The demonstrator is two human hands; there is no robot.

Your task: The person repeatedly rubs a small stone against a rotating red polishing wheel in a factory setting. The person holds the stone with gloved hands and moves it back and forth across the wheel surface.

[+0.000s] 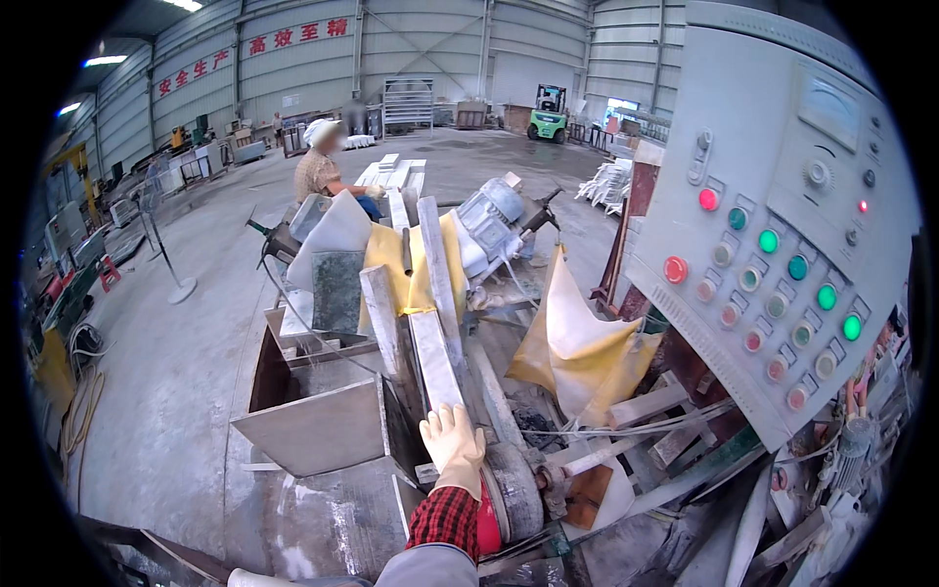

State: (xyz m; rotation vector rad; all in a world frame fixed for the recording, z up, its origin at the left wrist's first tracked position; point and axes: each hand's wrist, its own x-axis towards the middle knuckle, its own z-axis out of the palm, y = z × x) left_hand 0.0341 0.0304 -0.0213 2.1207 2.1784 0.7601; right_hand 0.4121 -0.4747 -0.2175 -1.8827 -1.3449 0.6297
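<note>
I see my right hand in a cream rubber glove, fingers together and flat on the near end of the long pale stone strip lying on the grey machine bed. My left hand is out of view. A grey control panel with coloured buttons stands at right in the big concrete-floored hall.

Grey metal control panel at right, tilted face: small pale rectangular meter window near its top, rows of round red and green indicator buttons below it. Red-lettered banner signs run along the grey corrugated back wall at upper left, one long strip and a shorter one beside it. Small white rectangular notice sits on the same wall below them. Yellow woven sacks are draped over the machine at centre; a second yellow sack lies behind the stone strips.
</note>
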